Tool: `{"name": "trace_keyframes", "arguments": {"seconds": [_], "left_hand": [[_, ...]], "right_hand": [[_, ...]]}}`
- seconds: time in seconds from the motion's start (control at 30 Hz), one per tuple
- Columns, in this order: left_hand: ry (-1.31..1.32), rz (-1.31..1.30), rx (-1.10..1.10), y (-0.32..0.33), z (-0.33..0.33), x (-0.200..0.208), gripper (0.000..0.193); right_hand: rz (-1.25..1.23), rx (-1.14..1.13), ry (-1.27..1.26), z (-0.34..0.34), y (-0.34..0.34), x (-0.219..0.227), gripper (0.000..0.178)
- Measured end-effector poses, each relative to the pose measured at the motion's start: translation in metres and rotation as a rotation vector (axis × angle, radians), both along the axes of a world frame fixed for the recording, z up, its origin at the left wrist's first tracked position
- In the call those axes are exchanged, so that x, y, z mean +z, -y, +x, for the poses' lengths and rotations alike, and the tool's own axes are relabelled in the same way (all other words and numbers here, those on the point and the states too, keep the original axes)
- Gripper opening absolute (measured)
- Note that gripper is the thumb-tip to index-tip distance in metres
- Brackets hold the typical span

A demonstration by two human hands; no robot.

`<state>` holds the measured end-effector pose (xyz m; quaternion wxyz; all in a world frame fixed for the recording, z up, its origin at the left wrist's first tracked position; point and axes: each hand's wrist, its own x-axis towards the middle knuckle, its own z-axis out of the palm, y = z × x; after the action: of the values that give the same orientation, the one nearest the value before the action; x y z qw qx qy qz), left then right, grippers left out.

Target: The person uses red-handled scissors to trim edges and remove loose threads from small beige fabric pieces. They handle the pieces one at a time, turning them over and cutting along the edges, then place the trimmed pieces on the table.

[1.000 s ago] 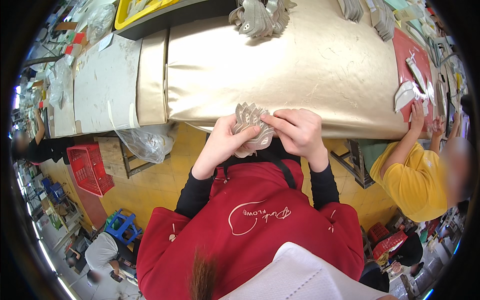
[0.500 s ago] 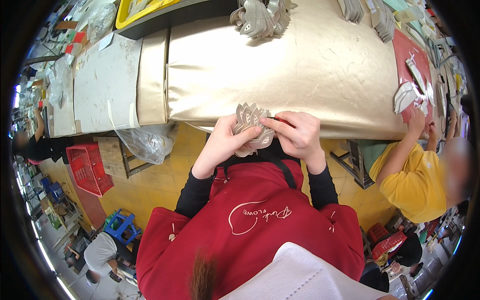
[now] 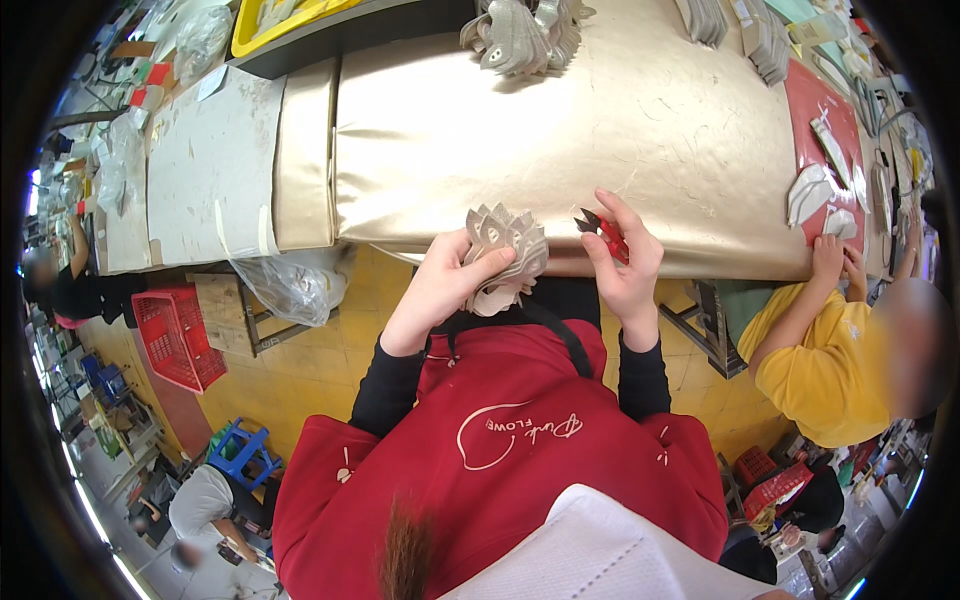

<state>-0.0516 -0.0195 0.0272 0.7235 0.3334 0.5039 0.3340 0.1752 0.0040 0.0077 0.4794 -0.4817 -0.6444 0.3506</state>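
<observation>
My left hand (image 3: 446,290) is closed around a fanned stack of shimmery grey-beige cut pieces (image 3: 508,232), pointed at the top and with small oval holes, perhaps shoe parts. Its thumb presses flat across the front of the stack. Just to the right, apart from the stack, my right hand (image 3: 632,275) grips small red-handled snips (image 3: 612,240). Their dark jaws point up and left, slightly parted. A heap of similar grey pieces (image 3: 520,40) lies at the far middle of the gold-covered table (image 3: 580,140).
A black-sided tray with a yellow rim (image 3: 300,40) stands at the far left. More stacked pieces (image 3: 762,45) lie far right. A co-worker in a yellow shirt (image 3: 825,360) handles white pieces on a red sheet (image 3: 815,110). Left of me are a plastic bag (image 3: 300,285) and red crate (image 3: 180,335).
My right hand has drawn back to the right from the stack, and the snips' jaws now show. The stack in my left hand has turned slightly and fanned wider.
</observation>
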Motion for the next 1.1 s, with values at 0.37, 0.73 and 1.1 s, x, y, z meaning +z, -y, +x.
{"name": "trace_keyframes", "arguments": {"seconds": [0.37,0.73,1.1], "left_hand": [[-0.089,0.005,0.011,-0.003,0.006,0.006,0.027],[-0.173,-0.122,0.000,-0.002,0.011,0.009,0.023],[-0.205,-0.062,-0.001,0.000,0.008,0.005,0.024]], "right_hand": [[0.051,0.180,0.172,-0.009,-0.003,0.007,0.029],[0.293,0.174,0.373,-0.015,-0.003,-0.004,0.029],[0.185,0.175,0.350,-0.017,-0.002,0.004,0.017]]}}
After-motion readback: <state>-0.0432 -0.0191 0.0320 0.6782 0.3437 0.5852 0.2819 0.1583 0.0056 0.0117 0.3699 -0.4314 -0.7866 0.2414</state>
